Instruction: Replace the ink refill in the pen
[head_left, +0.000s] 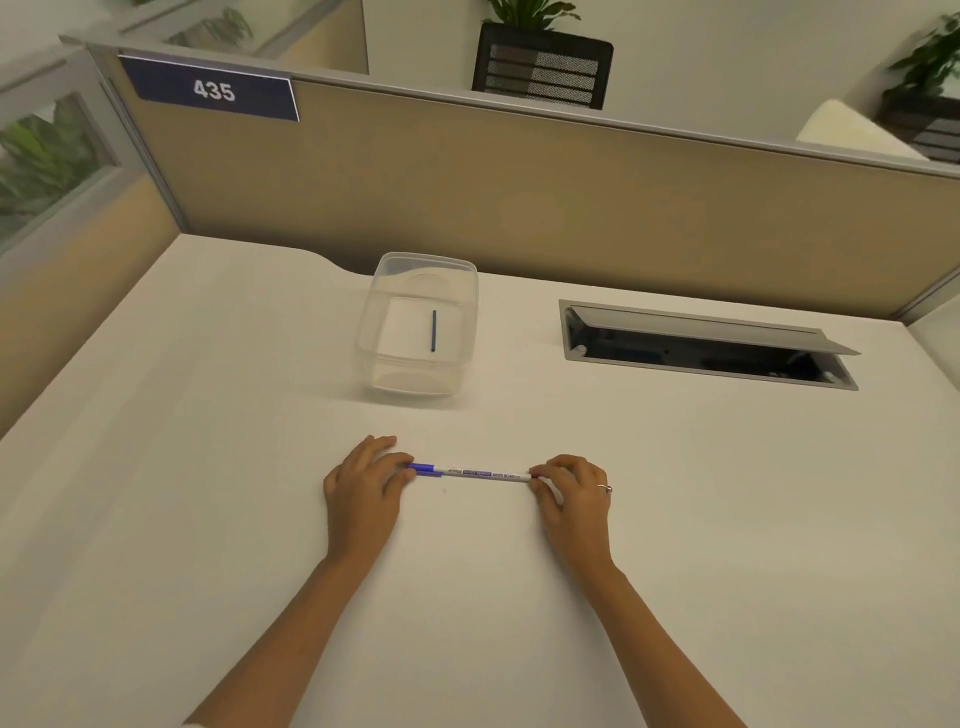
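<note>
- tabletop (208, 519): your pen (475, 474) lies crosswise in front of you, long axis running left to right.
- clear tub (387, 312) further back holds the blue refill (433, 331), well apart from both hands.
- left hand (363, 491) pinches the blue cap end, right hand (574, 493) pinches the tail, so pull along that axis.
- barrel print seems to read "white board"; the sign (213, 89) says 435.

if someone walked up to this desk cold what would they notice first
Most likely the two hands near the front of the white desk, the left hand and right hand each pinching one end of a blue-capped white pen held level between them. Behind it stands a clear plastic container with a thin blue refill inside, and to the right an open cable hatch in the desktop.
</note>
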